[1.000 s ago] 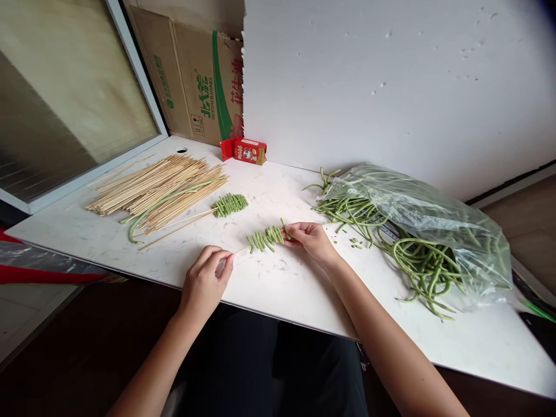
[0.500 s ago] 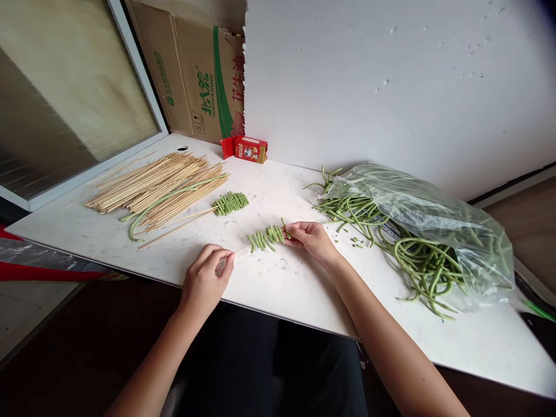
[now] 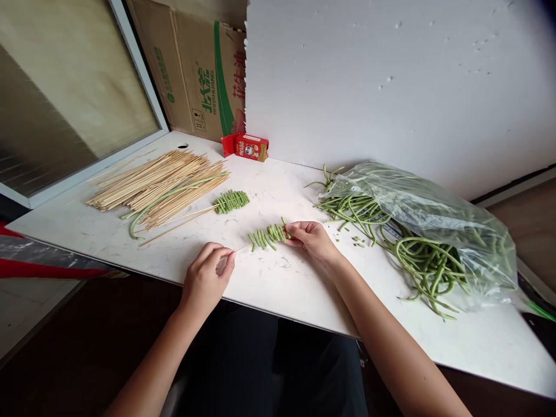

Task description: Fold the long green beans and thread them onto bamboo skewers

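Left hand (image 3: 209,269) pinches the thin bamboo skewer (image 3: 244,248) near its bare end, thumb against fingertips, as I watch from afar through the head view; the right hand (image 3: 309,240) grips at the other end, thumb and fingers closed on a green bean piece (image 3: 284,222) that pokes up past the fingertips; I cannot tell whether the skewer already runs through it. Between the hands, just above the white surface (image 3: 299,301), I see short-cut bean pieces (image 3: 276,233) threaded crosswise in a row, packed closer toward the right hand and spaced wider toward the left.

Farther back and to the left I have a filled bean skewer (image 3: 232,201) lying flat, its pieces tight side by side; beside it is a heap of bamboo skewers (image 3: 160,182), with one long bean (image 3: 158,200) draped over them. To the right, a clear plastic bag (image 3: 408,191) lies on its side, long beans (image 3: 430,269) spilling from its mouth; small green scraps (image 3: 357,240) lie between it and the right hand; at the back I make out a small red carton (image 3: 252,149), near a large cardboard box (image 3: 195,75).
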A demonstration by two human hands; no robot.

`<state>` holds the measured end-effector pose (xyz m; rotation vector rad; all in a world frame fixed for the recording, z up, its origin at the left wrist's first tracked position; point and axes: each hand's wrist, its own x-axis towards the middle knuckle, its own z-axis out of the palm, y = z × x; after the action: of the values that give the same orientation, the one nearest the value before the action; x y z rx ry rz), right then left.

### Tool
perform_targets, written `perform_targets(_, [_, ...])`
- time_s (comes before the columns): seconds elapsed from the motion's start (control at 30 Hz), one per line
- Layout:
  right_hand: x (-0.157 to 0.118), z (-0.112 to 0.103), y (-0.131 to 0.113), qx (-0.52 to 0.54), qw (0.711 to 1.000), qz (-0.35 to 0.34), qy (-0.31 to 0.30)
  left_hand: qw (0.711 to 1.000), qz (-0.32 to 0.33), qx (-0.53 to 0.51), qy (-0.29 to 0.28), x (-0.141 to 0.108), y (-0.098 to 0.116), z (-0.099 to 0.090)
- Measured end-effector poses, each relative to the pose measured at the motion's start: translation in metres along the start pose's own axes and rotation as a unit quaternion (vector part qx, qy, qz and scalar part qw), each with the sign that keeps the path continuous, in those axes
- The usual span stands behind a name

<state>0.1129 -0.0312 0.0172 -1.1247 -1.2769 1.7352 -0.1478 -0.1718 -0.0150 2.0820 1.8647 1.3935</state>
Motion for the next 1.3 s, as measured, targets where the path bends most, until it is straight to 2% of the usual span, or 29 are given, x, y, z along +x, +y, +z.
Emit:
perform_targets(0.47, [-0.001,0.006,0.001,-0.015,1.000,-0.014,0.001,1.000,-0.011,-0.007,0.000,0.002,0.004,0.000])
perform_targets(0.63, [-0.003,0.001,-0.007,-0.013,0.998,-0.025,0.057,1.000,-0.006,-0.006,0.014,0.002,0.005,0.000])
perform_targets(0.83, [-0.004,-0.006,-0.017,-0.003,0.990,-0.099,0.100,1.000,-0.007,-0.013,0.018,0.003,0.006,0.000])
perform_targets(1.1, [0.001,-0.017,-0.017,-0.071,0.967,-0.192,0.150,1.000,-0.012,-0.022,0.014,0.004,0.007,0.000])
perform_targets(1.2, [0.002,-0.020,-0.019,-0.081,0.960,-0.212,0.163,1.000,-0.007,-0.015,0.011,0.006,0.002,-0.005])
perform_targets(1.3, [0.002,-0.021,-0.018,-0.085,0.960,-0.215,0.157,1.000,-0.005,0.014,0.024,0.018,-0.014,-0.015])
